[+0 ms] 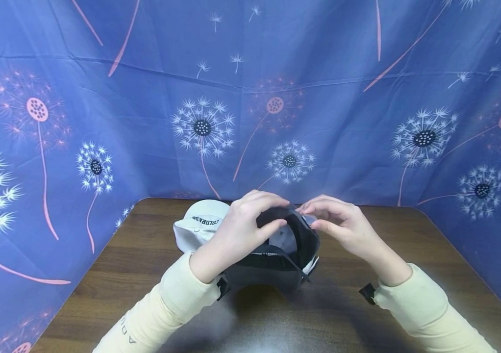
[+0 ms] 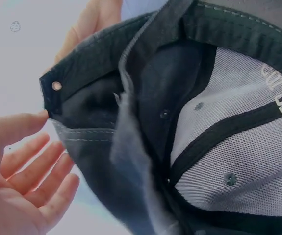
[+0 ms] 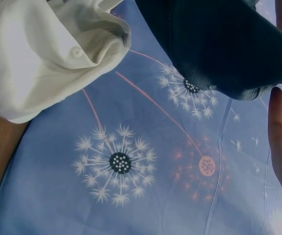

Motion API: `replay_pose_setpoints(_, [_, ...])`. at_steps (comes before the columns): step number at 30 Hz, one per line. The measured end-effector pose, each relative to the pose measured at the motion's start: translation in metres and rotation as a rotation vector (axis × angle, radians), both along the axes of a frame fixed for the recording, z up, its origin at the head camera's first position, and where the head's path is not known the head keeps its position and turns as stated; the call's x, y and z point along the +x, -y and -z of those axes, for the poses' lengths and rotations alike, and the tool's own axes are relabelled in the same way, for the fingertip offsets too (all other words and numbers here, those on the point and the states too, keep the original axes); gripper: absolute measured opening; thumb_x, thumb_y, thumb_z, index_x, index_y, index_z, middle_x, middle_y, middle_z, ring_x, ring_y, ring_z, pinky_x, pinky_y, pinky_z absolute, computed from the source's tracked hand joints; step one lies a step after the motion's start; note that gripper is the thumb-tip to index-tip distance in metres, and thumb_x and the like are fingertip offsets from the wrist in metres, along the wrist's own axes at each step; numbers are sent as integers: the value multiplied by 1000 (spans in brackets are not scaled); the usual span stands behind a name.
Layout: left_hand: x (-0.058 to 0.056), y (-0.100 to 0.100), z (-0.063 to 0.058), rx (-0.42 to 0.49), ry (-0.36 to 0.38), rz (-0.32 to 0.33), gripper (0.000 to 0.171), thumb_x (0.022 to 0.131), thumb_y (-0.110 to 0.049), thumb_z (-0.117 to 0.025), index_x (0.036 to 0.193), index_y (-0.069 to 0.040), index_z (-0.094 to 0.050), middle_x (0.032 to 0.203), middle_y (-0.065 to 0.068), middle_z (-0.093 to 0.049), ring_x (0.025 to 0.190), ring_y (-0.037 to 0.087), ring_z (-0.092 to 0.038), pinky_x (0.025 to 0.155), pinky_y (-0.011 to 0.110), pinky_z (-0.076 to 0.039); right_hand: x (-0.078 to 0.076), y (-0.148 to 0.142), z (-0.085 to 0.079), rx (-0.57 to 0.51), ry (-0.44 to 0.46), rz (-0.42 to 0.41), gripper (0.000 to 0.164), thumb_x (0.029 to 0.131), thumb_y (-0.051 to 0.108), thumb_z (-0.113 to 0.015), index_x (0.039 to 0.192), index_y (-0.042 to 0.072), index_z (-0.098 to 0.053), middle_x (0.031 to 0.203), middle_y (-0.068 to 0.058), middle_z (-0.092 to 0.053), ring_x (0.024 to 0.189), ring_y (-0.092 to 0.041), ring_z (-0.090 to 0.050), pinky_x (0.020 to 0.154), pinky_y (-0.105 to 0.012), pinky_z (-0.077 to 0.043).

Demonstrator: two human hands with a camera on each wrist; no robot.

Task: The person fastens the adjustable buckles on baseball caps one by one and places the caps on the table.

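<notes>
Between the hands is a black baseball cap, its opening turned toward me. Grey mesh, dark seam tape and part of some light lettering show inside it. My left hand bends over its upper left rim, and the left wrist view shows a thumb on the edge beside a small metal eyelet. At the right rim, my right hand pinches the edge between thumb and fingers. A dark strap crosses the opening. What the left fingertips meet is partly hidden.
To the left, partly behind my left forearm, lies a white cap lettered COLORADO. A small white piece shows beside the black cap's lower right. The brown wooden table ends at a blue dandelion-print cloth behind and beside it.
</notes>
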State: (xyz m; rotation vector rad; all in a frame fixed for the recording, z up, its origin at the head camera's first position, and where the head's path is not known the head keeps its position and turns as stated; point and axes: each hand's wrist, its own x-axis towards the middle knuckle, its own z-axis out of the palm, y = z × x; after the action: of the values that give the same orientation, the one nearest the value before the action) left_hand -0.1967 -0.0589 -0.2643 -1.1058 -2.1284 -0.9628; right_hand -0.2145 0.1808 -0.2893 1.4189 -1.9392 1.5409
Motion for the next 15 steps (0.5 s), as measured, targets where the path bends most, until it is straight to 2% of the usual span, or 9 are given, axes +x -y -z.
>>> replay_pose_setpoints(4, [11,6,5,33,-9,-16,29,79,-10,-75,108,-8,-69,103,1,-69,101,12,-60,103,26,-39,-1,1,2,-6,6,-2,25,83,-13,-60,107,-5,-63,109,-12,-64,103,-18,-63,83,-24,-52])
replay_pose_setpoints(7, [18,9,11,44,5,-21,27,78,-10,-76,104,-8,-69,98,1,-69,93,10,-62,90,22,-47,-1,1,3,-7,10,2,25,83,-12,-60,106,-4,-63,109,-12,-64,103,-18,-63,84,-24,-52])
replay_pose_setpoints(10, [25,11,20,52,45,-22,24,77,-11,-77,100,-9,-70,92,-1,-69,84,8,-62,72,19,-51,-1,2,4,-8,6,1,25,83,-12,-60,106,-4,-63,109,-11,-64,103,-18,-63,85,-24,-51])
replay_pose_setpoints(15, [35,11,36,60,130,-12,21,76,-13,-79,94,-10,-69,85,-2,-67,78,8,-63,67,19,-51,-3,4,5,-18,-1,-7,24,83,-13,-60,106,-5,-63,109,-11,-64,105,-18,-62,88,-25,-50])
